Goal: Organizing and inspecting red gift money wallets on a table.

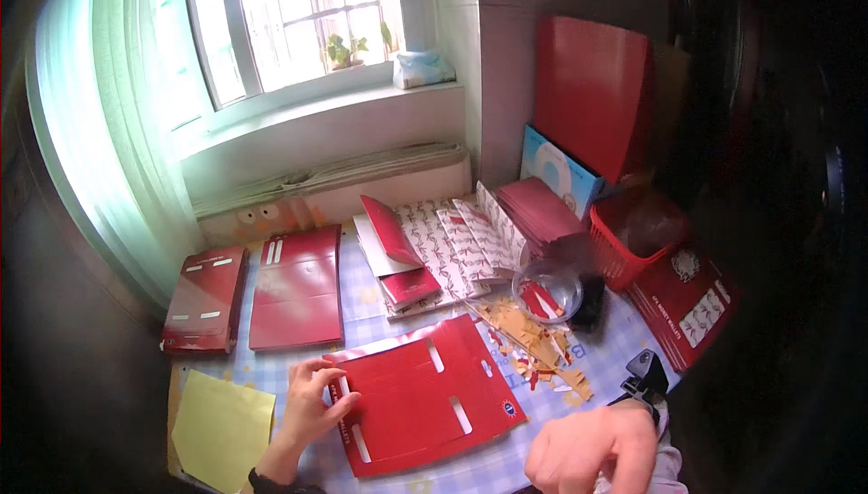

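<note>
A flat red cardboard sleeve (pixel 416 395) with several pale cut-out slots lies before me on the blue-checked cloth. My left hand (pixel 312 408) rests at its left edge, thumb and fingers apart, their tips touching the card beside a slot. To the right of the sleeve, my right hand (pixel 592 449) is raised toward me with its fingers curled; whatever it holds, if anything, is hidden. A dark band with a buckle-like piece (pixel 644 375) is at the right wrist. Small tan and red paper scraps (pixel 542 340) lie beyond the sleeve's right side.
Two red card stacks (pixel 297 286) (pixel 206 300) stand back left, above a yellow sheet (pixel 221 422). Patterned and red folded cards (pixel 443 241) lie at the back. A clear bowl (pixel 548 291), a red basket (pixel 624 259) and a printed red card (pixel 683 309) are at right.
</note>
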The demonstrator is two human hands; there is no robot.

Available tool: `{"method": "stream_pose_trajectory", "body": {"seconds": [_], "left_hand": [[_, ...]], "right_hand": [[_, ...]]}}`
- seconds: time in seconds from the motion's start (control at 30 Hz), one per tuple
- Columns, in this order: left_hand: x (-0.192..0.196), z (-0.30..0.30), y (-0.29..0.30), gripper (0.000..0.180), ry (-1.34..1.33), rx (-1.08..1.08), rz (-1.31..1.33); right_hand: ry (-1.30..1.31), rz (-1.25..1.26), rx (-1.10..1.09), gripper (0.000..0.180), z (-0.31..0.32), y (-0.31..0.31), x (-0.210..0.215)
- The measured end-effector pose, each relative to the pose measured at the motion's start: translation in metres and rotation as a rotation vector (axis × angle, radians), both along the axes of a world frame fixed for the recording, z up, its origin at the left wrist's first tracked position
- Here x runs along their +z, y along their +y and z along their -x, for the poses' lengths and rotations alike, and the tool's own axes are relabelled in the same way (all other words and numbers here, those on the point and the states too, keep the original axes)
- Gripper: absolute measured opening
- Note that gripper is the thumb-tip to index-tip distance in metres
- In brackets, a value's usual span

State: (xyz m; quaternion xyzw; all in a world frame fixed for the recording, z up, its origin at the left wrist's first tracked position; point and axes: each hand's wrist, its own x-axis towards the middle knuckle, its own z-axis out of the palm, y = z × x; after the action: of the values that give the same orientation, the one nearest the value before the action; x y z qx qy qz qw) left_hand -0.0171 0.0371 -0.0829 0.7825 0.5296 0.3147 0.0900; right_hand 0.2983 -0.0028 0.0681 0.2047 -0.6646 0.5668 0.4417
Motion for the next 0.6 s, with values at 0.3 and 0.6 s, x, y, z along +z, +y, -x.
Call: {"method": "stream_pose_trajectory", "body": {"seconds": [0.3, 0.6], "left_hand": [[0.003, -0.010, -0.002, 0.065, 0.305, 0.089, 0.027], [-0.010, -0.009, 0.003, 0.077, 0.343, 0.067, 0.059]], "right_hand": [[0.009, -0.016, 0.225, 0.013, -0.004, -0.002, 0.010], [-0.058, 0.013, 0.237, 0.009, -0.003, -0.003, 0.009]]}}
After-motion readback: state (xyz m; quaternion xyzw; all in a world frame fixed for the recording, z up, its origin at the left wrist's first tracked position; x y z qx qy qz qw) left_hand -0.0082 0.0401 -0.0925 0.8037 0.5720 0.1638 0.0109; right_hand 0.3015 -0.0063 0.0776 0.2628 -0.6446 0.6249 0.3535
